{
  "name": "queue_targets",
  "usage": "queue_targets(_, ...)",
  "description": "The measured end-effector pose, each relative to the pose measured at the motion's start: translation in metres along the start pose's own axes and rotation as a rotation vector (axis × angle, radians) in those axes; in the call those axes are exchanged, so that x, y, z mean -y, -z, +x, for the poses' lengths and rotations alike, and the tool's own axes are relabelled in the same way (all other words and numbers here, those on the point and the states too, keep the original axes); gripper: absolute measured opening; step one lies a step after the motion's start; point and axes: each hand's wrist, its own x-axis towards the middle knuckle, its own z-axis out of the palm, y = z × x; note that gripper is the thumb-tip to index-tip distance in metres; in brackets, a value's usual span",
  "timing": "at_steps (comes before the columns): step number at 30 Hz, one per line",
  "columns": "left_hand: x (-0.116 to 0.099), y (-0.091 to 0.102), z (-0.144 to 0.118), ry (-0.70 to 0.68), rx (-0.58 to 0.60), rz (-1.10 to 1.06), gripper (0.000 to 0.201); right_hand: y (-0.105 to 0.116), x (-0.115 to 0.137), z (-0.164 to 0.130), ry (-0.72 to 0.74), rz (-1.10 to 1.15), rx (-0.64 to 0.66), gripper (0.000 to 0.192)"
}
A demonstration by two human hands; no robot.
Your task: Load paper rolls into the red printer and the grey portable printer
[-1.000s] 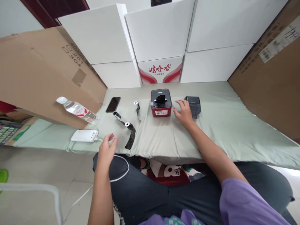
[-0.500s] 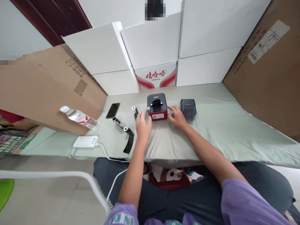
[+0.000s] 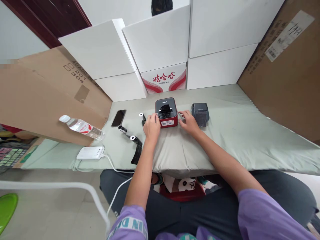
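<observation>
Flanking the red-and-black box (image 3: 166,112) from both sides!
Starting left, just past the black rolls (image 3: 137,141): left hand (image 3: 152,128), fingers bent at the box's left wall, seemingly touching, with any firm grip impossible to tell. Next, straight ahead between both hands, upright on the cloth-covered bench (image 3: 230,133): the box itself, nearly square from above, with no clear long axis. Just off its right wall, looking slightly farther away than the left: right hand (image 3: 189,122), thumb and fingers parted, apparently empty. Close by, farther right: black device (image 3: 200,112).

Red-sided, black-topped boxy device (image 3: 166,116), upright, on pale cloth (image 3: 232,126)
</observation>
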Motion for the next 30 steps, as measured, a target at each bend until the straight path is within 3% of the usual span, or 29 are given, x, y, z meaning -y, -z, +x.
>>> queue_targets(19, -0.011, 0.016, 0.01, 0.071, 0.203, 0.082, 0.036, -0.004, -0.004, 0.001, -0.028, 0.037, 0.029, 0.046)
queue_targets(30, -0.013, 0.019, 0.02, 0.038, 0.252, 0.078, 0.03, -0.007, -0.008, 0.003, -0.015, 0.047, 0.049, 0.045)
